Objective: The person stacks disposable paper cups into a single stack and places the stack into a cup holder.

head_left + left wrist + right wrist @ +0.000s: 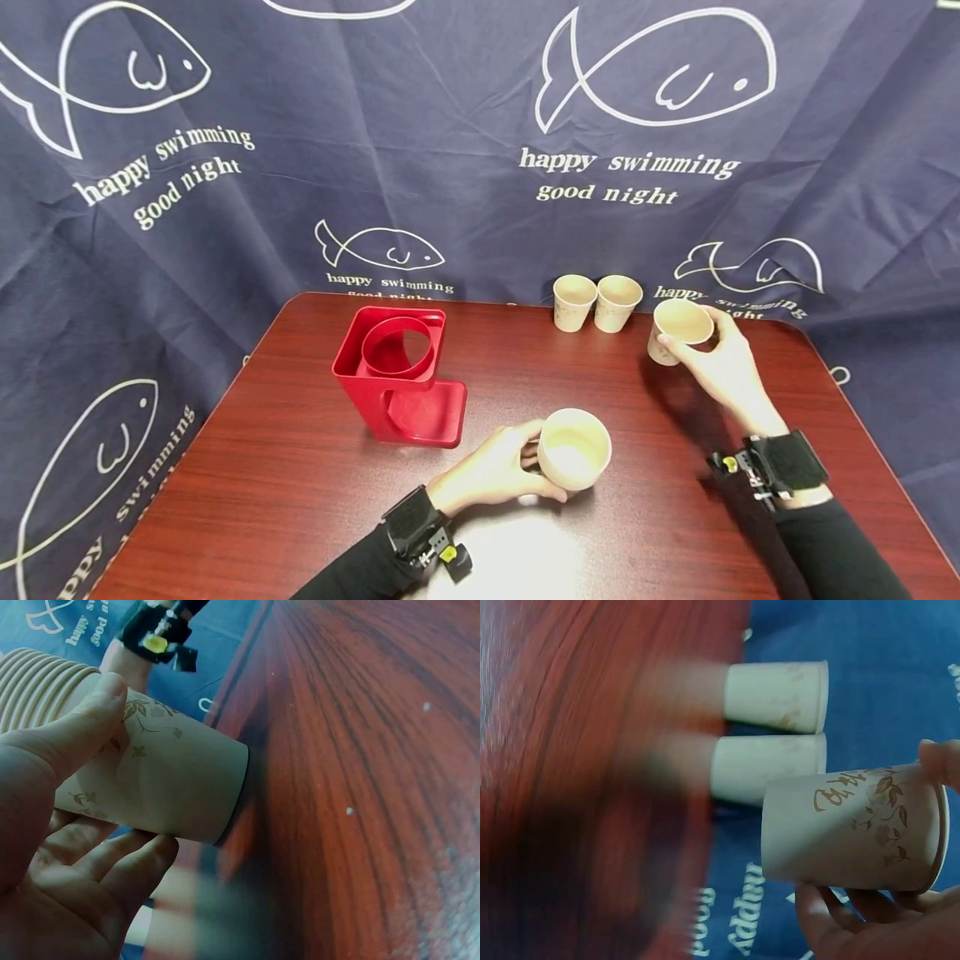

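A stack of paper cups [573, 448] was gripped by the left hand [491, 471], thumb over, fingers [131, 862] curled beneath, at the desk's [300, 467] six o'clock. At two o'clock, a single printed paper cup [677, 330] was pinched at its rim by the right hand [727, 362]. Cylindrical, tapered, matte cream walls were seen.

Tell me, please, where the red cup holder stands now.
In the head view, the red cup holder stands on the left part of the wooden table, just beyond the left hand and its stack of cups.
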A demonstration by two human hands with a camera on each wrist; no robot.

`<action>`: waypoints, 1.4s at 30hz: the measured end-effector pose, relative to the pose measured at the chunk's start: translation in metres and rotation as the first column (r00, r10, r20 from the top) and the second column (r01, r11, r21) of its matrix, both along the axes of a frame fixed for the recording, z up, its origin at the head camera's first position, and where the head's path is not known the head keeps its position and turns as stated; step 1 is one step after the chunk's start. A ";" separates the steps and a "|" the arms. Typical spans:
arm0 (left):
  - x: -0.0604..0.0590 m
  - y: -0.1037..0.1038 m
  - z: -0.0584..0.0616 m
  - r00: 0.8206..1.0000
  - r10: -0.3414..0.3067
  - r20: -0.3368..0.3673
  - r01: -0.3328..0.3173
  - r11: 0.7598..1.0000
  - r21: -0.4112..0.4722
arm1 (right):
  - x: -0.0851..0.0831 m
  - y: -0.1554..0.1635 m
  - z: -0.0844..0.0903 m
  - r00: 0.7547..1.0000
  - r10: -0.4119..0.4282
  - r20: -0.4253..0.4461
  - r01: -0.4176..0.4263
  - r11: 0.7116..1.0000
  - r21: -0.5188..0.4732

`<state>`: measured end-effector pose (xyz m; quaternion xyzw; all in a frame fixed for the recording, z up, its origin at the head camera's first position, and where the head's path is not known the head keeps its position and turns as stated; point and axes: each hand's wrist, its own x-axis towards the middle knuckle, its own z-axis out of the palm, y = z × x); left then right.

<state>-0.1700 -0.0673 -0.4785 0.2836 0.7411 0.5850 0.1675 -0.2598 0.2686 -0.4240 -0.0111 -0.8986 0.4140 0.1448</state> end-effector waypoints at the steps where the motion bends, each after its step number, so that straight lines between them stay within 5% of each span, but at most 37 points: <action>1: 0.000 0.000 0.000 1.000 -0.002 0.004 0.002 1.000 0.005 | 0.004 -0.001 0.003 1.000 0.002 -0.009 -0.002 1.000 -0.002; 11: -0.001 0.001 -0.001 1.000 -0.014 0.012 0.014 1.000 0.022 | 0.034 -0.012 0.022 0.996 0.049 -0.075 -0.054 0.997 -0.060; 27: 0.000 0.001 0.003 1.000 -0.003 0.018 0.003 1.000 0.001 | 0.056 -0.024 0.038 0.991 0.135 -0.009 -0.135 0.991 -0.005; 42: -0.001 0.001 0.002 1.000 0.001 -0.002 -0.001 1.000 -0.004 | 0.084 -0.042 0.055 0.974 0.221 -0.050 -0.221 0.975 0.015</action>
